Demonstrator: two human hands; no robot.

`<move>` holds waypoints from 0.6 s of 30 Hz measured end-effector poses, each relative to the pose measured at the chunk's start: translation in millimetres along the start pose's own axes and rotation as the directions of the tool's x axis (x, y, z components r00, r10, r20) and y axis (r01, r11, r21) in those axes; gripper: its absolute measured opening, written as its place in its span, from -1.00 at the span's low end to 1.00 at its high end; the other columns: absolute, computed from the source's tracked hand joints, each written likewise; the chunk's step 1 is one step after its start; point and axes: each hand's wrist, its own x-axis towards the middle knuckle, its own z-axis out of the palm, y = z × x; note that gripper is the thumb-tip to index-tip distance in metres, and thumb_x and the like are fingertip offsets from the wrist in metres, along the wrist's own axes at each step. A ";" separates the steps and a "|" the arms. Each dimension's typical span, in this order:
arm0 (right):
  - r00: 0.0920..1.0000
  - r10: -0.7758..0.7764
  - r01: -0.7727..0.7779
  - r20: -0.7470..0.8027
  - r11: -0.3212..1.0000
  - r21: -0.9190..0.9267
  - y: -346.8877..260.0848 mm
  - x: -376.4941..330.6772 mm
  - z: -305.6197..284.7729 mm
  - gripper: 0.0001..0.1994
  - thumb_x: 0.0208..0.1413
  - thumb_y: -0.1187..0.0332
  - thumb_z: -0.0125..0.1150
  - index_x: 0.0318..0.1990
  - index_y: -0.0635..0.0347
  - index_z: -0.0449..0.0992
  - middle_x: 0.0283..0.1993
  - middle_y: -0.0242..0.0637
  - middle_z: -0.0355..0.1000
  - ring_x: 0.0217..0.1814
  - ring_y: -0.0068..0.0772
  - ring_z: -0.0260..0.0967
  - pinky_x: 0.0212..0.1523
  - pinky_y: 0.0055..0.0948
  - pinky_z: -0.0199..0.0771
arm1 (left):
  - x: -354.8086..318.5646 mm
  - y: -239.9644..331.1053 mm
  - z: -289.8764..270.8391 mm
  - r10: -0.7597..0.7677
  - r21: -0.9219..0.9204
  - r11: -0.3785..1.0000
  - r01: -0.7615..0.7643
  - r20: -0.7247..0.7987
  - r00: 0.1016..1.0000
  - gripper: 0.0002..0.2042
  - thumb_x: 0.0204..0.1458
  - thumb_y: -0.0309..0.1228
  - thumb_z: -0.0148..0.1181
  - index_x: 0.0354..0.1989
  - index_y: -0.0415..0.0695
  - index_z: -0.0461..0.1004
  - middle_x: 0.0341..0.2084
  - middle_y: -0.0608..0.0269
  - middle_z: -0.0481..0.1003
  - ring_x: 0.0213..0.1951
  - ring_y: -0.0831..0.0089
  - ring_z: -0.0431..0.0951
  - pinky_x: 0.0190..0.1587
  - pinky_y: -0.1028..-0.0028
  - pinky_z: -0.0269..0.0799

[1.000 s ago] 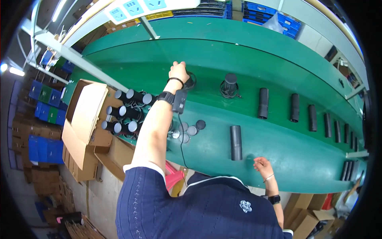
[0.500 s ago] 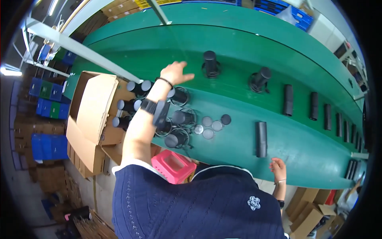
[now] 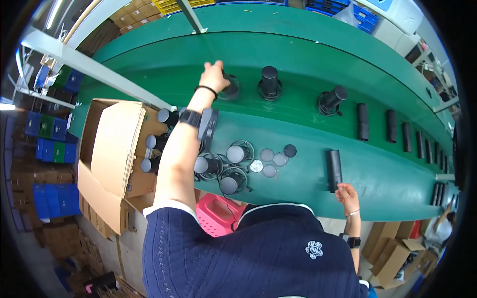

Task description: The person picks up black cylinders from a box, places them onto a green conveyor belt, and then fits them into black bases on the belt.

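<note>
My left hand (image 3: 213,77) is stretched out over the darker green strip, its fingers closed on a black cylinder with a ring-shaped base (image 3: 230,88), partly hidden and blurred. To its right stand two similar pieces, an upright cylinder (image 3: 270,80) and a tilted cylinder (image 3: 334,99). At the near side, the thumb and fingers of my right hand (image 3: 348,196) pinch the lower end of a black tube (image 3: 334,168) lying on the green tabletop. Between my arms are several grey round discs (image 3: 267,155) and a black disc (image 3: 289,150). More ring-based cylinders (image 3: 240,153) stand beside my left forearm.
An open cardboard box (image 3: 117,139) sits at the left, next to a slanted metal post (image 3: 104,69). A row of black tubes (image 3: 363,121) runs along the strip to the right. Below the table edge is a pink plastic stool (image 3: 213,216); cartons (image 3: 392,253) stand at lower right.
My left hand has gone from spread fingers to holding a ring-based cylinder, which has left the group by my forearm for the darker strip. My right hand has reached the tube and taken its end.
</note>
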 end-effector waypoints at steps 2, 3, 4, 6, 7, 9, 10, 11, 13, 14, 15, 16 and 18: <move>1.000 0.000 0.000 -0.028 1.000 0.004 7.8 -5.8 0.9 -0.84 0.14 0.41 0.03 -0.14 0.15 0.43 -0.39 -0.42 0.41 -0.41 -0.64 0.33 -0.41 -0.68 0.28 | 37.3 -16.6 17.3 -0.018 0.096 0.995 0.021 -0.040 0.999 -0.54 -0.29 -0.40 0.33 -0.13 -0.12 0.37 -0.09 -0.17 0.31 -0.17 -0.12 0.48 -0.07 0.15 0.46; 0.999 0.000 0.000 -0.042 1.000 0.000 12.2 -11.0 -1.1 -0.84 0.14 0.41 0.03 -0.14 0.16 0.44 -0.40 -0.42 0.41 -0.41 -0.64 0.33 -0.42 -0.68 0.28 | 48.1 -25.7 27.4 -0.042 0.102 0.994 0.046 -0.035 0.998 -0.54 -0.27 -0.40 0.32 -0.11 -0.12 0.38 -0.08 -0.17 0.31 -0.16 -0.13 0.48 -0.06 0.16 0.46; 0.997 0.003 -0.003 -0.072 1.000 0.010 14.3 -16.0 -0.3 -0.84 0.14 0.41 0.03 -0.14 0.16 0.44 -0.40 -0.42 0.41 -0.41 -0.64 0.33 -0.42 -0.68 0.28 | 58.5 -37.9 34.9 -0.069 0.111 0.991 0.073 -0.034 0.997 -0.54 -0.26 -0.39 0.32 -0.09 -0.11 0.38 -0.06 -0.18 0.31 -0.15 -0.13 0.48 -0.05 0.16 0.46; 0.996 0.033 -0.037 -0.085 0.998 -0.050 12.2 -23.0 8.0 -0.83 0.13 0.41 0.04 -0.14 0.18 0.44 -0.41 -0.43 0.41 -0.44 -0.63 0.33 -0.43 -0.67 0.29 | 73.0 -66.5 51.3 -0.123 0.105 0.987 0.125 -0.025 0.992 -0.50 -0.25 -0.38 0.32 -0.04 -0.08 0.37 -0.01 -0.16 0.29 -0.11 -0.13 0.46 -0.02 0.15 0.44; 0.995 0.048 -0.051 -0.084 0.998 -0.035 11.8 -24.0 11.9 -0.84 0.13 0.40 0.06 -0.16 0.20 0.45 -0.43 -0.43 0.42 -0.45 -0.64 0.33 -0.44 -0.66 0.30 | 75.2 -74.8 58.4 -0.158 0.131 0.978 0.159 -0.019 0.987 -0.45 -0.25 -0.36 0.34 0.02 -0.04 0.34 0.03 -0.14 0.26 -0.06 -0.12 0.43 0.00 0.14 0.43; 0.997 0.005 -0.010 -0.082 0.998 -0.056 -0.8 -18.5 19.8 -0.85 0.13 0.40 0.07 -0.18 0.20 0.46 -0.44 -0.44 0.41 -0.45 -0.66 0.32 -0.44 -0.66 0.29 | 74.8 -80.0 63.7 -0.219 0.161 0.962 0.220 -0.029 0.975 -0.36 -0.24 -0.32 0.36 0.12 0.04 0.28 0.09 -0.10 0.21 0.04 -0.10 0.33 0.04 0.12 0.38; 0.998 -0.038 0.033 -0.052 0.996 -0.087 -12.0 -10.4 23.5 -0.86 0.13 0.39 0.08 -0.20 0.20 0.47 -0.45 -0.44 0.41 -0.46 -0.67 0.30 -0.45 -0.66 0.29 | 71.4 -78.4 62.6 -0.246 0.167 0.954 0.250 -0.046 0.968 -0.31 -0.23 -0.29 0.37 0.17 0.07 0.24 0.11 -0.08 0.19 0.09 -0.09 0.27 0.07 0.11 0.35; 0.992 -0.107 0.098 -0.069 0.988 -0.116 -26.7 -0.5 23.1 -0.87 0.14 0.39 0.08 -0.21 0.21 0.47 -0.47 -0.45 0.40 -0.47 -0.68 0.28 -0.46 -0.66 0.27 | 62.8 -49.1 62.2 -0.225 0.288 0.925 0.249 -0.114 0.968 -0.27 -0.21 -0.23 0.36 0.22 0.07 0.18 0.12 -0.07 0.18 0.13 -0.04 0.20 0.09 0.09 0.28; 0.954 -0.295 0.282 -0.057 0.945 -0.165 -72.0 36.0 32.5 -0.87 0.15 0.39 0.08 -0.22 0.22 0.47 -0.49 -0.47 0.37 -0.49 -0.70 0.23 -0.49 -0.66 0.23 | 45.6 -31.6 42.8 -0.107 0.217 0.965 0.146 -0.181 0.978 -0.30 -0.20 -0.21 0.35 0.19 0.04 0.21 0.11 -0.07 0.19 0.13 -0.04 0.19 0.08 0.08 0.27; 0.913 -0.404 0.390 -0.050 0.903 -0.181 -96.6 60.4 35.6 -0.87 0.15 0.39 0.08 -0.22 0.22 0.47 -0.50 -0.48 0.36 -0.51 -0.71 0.21 -0.51 -0.65 0.21 | 36.3 -27.5 33.3 0.002 0.159 0.986 0.040 -0.255 0.967 -0.33 -0.19 -0.20 0.34 0.17 0.00 0.24 0.10 -0.07 0.21 0.13 -0.03 0.19 0.07 0.08 0.26; 0.851 -0.524 0.495 -0.038 0.824 -0.276 -115.2 91.2 31.9 -0.87 0.16 0.38 0.08 -0.21 0.21 0.47 -0.53 -0.52 0.33 -0.52 -0.71 0.19 -0.51 -0.62 0.22 | 22.7 -23.0 26.2 0.130 0.119 0.988 -0.101 -0.269 0.954 -0.44 -0.18 -0.19 0.32 0.05 -0.08 0.37 0.06 -0.10 0.24 0.10 -0.02 0.22 0.04 0.09 0.28; 0.806 -0.586 0.537 -0.079 0.782 -0.318 -138.6 116.2 36.2 -0.83 0.16 0.37 0.08 -0.15 0.23 0.46 -0.49 -0.48 0.34 -0.49 -0.66 0.20 -0.43 -0.58 0.29 | 3.2 -17.8 18.8 0.208 0.033 0.978 -0.206 -0.253 0.945 -0.57 -0.17 -0.20 0.31 -0.10 -0.13 0.48 0.02 -0.09 0.28 0.06 -0.02 0.26 0.03 0.14 0.30; 0.700 -0.701 0.521 -0.135 0.630 -0.576 -168.4 172.8 32.0 -0.68 0.12 0.29 0.15 0.01 0.20 0.41 -0.02 -0.15 0.33 -0.07 -0.33 0.34 -0.08 -0.42 0.38 | -38.1 -5.3 2.5 0.380 -0.208 0.900 -0.383 -0.055 0.923 -0.65 -0.13 -0.26 0.28 -0.18 -0.17 0.48 -0.11 -0.01 0.39 -0.01 0.05 0.34 0.03 0.21 0.29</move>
